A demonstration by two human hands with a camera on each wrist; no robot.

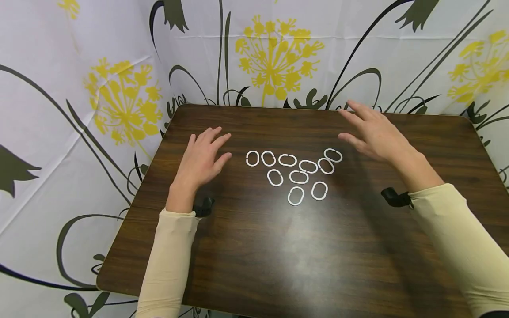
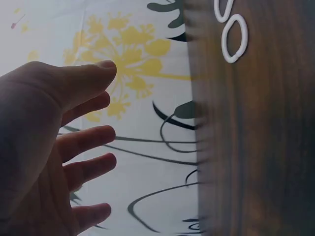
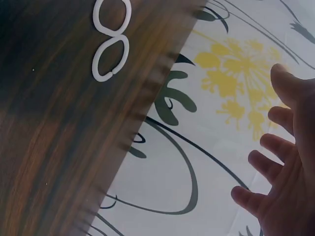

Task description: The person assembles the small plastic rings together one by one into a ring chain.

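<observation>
You seem to be at the reaching step: your left hand [image 1: 200, 160], over the table's [image 1: 254, 247] left part, and right hand [image 1: 375, 133], over its far right, have fingers loosely spread, holding nothing. Ten rings [image 1: 301, 172] lie mid-table, some touching; gripping one calls for a low pinch. Cloth [image 1: 199, 48] beyond the table limits reach.

Left hand [image 2: 44, 147]: at the picture's left, thumb uppermost, fingers spread and pointing right, before the cloth.
Whole ring [image 2: 224, 43]: white, oval, lying on the worktop near the top.
Cut-off ring [image 2: 223, 19]: white, just beside it, crossing the top edge.
Worktop [image 2: 266, 147]: dark brown, streaked, filling the right.
Cloth [image 2: 170, 214]: white, with yellow and grey-green plant print.
</observation>
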